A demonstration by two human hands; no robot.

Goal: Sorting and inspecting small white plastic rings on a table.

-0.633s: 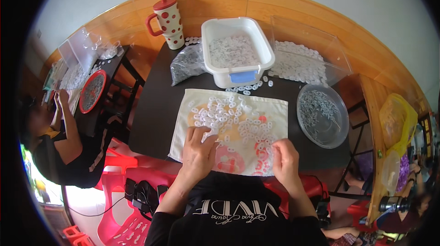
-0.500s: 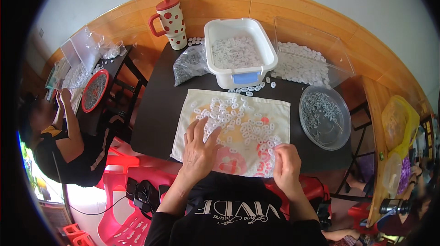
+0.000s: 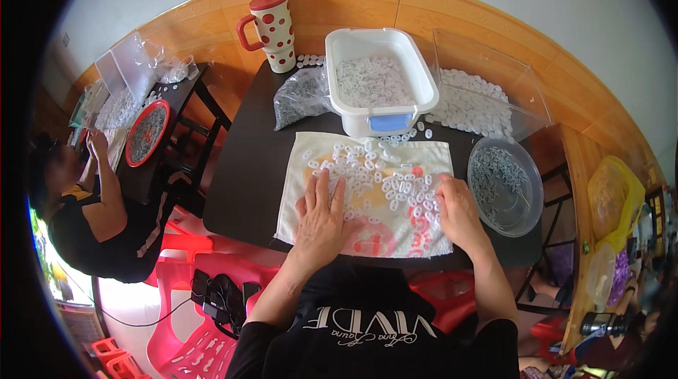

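A pale towel (image 3: pixel 291 199) with orange and red print lies on the dark table before me. Small white oval pieces (image 3: pixel 360 161), each with two dark marks, are scattered over it. My left hand (image 3: pixel 319 220) rests palm down among them, fingers stretched and apart, with nothing gripped. At the towel's right edge, my right hand (image 3: pixel 460 211) has its fingers curled together beside several pieces. Whatever its fingertips pinch is hidden. Behind the towel stands a white tub (image 3: pixel 339 114) with a blue latch, holding many white pieces.
A clear bowl (image 3: pixel 533 202) of grey metal parts stands right. A clear bin (image 3: pixel 526 100) of white pieces, a bag of grey parts (image 3: pixel 300 100) and a spotted tumbler (image 3: pixel 274 33) line the back. At left, a person (image 3: pixel 92 216) sits near a red-rimmed tray (image 3: pixel 167 121).
My right hand has moved up and right to the towel's edge. My left hand has shifted slightly right, its fingers straighter. The towel's lower right corner now lies flatter.
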